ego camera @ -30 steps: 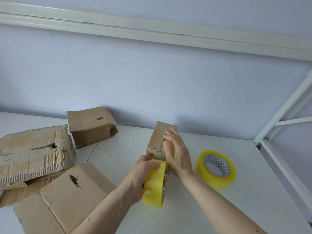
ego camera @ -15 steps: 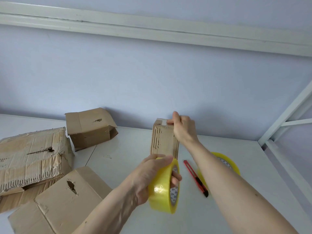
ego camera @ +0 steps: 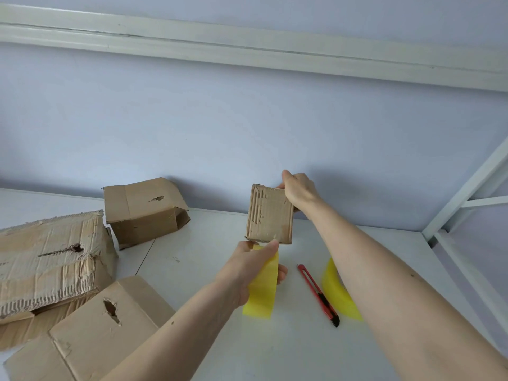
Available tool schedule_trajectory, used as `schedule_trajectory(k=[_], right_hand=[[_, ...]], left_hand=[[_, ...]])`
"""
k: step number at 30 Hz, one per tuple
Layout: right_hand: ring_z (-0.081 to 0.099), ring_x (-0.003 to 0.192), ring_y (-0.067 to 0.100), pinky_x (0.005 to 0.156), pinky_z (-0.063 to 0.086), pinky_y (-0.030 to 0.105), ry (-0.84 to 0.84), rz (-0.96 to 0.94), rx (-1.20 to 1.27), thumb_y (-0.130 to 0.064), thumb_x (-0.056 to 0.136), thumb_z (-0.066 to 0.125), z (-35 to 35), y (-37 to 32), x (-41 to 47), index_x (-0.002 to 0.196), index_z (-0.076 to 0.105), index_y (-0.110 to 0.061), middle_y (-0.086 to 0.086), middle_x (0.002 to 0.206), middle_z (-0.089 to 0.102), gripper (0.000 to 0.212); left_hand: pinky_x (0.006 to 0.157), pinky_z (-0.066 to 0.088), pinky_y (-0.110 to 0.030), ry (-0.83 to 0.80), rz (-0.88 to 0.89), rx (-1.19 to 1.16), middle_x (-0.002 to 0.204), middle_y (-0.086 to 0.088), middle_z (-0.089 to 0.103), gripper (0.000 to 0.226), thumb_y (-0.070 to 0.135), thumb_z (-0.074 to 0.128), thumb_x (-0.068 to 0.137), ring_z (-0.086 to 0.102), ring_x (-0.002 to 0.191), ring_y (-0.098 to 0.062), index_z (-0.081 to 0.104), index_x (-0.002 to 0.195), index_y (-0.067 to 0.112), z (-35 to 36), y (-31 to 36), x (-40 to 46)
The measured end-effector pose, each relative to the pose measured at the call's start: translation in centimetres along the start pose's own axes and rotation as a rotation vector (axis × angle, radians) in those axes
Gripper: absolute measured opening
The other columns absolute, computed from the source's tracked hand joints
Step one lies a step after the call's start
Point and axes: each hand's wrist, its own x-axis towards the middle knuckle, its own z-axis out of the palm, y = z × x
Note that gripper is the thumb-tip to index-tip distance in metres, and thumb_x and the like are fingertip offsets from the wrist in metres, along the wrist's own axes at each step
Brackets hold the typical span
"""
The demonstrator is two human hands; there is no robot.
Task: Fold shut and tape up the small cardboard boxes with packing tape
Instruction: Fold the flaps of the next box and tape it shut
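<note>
A red box cutter (ego camera: pixel 319 295) is lying flat on the white table (ego camera: pixel 288 347), just to the right of the fingers (ego camera: pixel 282 272) of the left hand (ego camera: pixel 244 270), its black end pointing toward the viewer. A pale lilac wall (ego camera: pixel 247 119) is rising behind the fingers (ego camera: pixel 286 176) of the right hand (ego camera: pixel 301 191). A white beam (ego camera: pixel 247 48) is running across it, high above them. A white metal frame (ego camera: pixel 467 193) is slanting upward well to their right.

No legible text, label, brand, number or sign found on any surface in view, the cardboard boxes and tape rolls included.
</note>
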Motion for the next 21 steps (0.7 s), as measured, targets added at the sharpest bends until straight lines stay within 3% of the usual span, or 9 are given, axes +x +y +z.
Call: schedule_trajectory(k=[3,8,10,12,15,18,21], right_hand=[[0.065,0.090,0.026,0.093,0.053,0.041,-0.017,0.032,-0.015,-0.036,0.100,0.029,-0.2,-0.2,0.5,0.102,0.067,-0.003,0.011,0.098,0.068,0.051],[0.060,0.082,0.023,0.079,0.046,0.034,-0.013,0.046,-0.022,-0.036,0.100,0.029,0.0,-0.2,1.1,0.099,0.064,-0.001,0.010,0.098,0.067,0.050],[0.059,0.080,0.023,0.076,0.046,0.033,-0.011,0.050,-0.025,-0.036,0.099,0.029,0.0,-0.3,1.2,0.097,0.063,-0.002,0.009,0.097,0.066,0.048],[0.057,0.074,0.022,0.068,0.045,0.030,-0.015,0.049,-0.029,-0.034,0.099,0.029,0.1,-0.5,1.2,0.095,0.061,-0.007,0.009,0.095,0.064,0.042],[0.062,0.073,0.025,0.053,0.044,0.027,-0.058,0.093,-0.015,-0.032,0.098,0.031,0.1,-1.0,0.7,0.097,0.058,-0.008,0.013,0.103,0.066,0.036],[0.066,0.080,0.031,0.060,0.056,0.036,-0.122,0.165,-0.006,-0.032,0.097,0.032,0.5,-1.1,-0.1,0.106,0.056,-0.006,0.012,0.110,0.061,0.036],[0.062,0.080,0.028,0.061,0.059,0.038,-0.180,0.180,-0.020,-0.037,0.099,0.033,1.2,-0.6,-0.8,0.092,0.052,-0.009,0.008,0.090,0.055,0.035]], left_hand=[[0.061,0.057,-0.034,0.010,-0.002,0.002,0.072,-0.020,0.070,0.038,0.026,0.067,0.097,0.063,0.054,-0.025,0.045,0.121,0.007,0.3,0.2,0.8],[0.055,0.057,-0.030,0.000,-0.035,0.036,0.072,-0.018,0.071,0.029,0.029,0.066,0.097,0.063,0.052,-0.023,0.052,0.110,0.007,0.5,0.7,1.5],[0.060,0.058,-0.032,-0.007,-0.042,0.061,0.073,-0.017,0.072,0.034,0.036,0.065,0.097,0.064,0.054,-0.022,0.054,0.109,0.006,0.5,1.0,1.6],[0.066,0.058,-0.035,-0.007,-0.033,0.060,0.074,-0.016,0.072,0.038,0.045,0.060,0.098,0.064,0.056,-0.022,0.053,0.108,0.009,0.6,1.2,1.6],[0.060,0.057,-0.033,-0.008,0.013,0.030,0.074,-0.018,0.071,0.032,0.044,0.053,0.102,0.063,0.054,-0.023,0.053,0.111,0.014,0.6,1.2,1.2],[0.060,0.057,-0.034,-0.017,-0.011,-0.013,0.080,-0.022,0.074,0.034,0.041,0.057,0.101,0.066,0.057,-0.026,0.055,0.117,0.012,-0.2,0.6,-0.1],[0.060,0.058,-0.035,-0.054,-0.074,-0.038,0.090,-0.027,0.074,0.041,0.039,0.054,0.103,0.070,0.064,-0.029,0.057,0.120,0.001,-0.9,0.4,-1.3]])
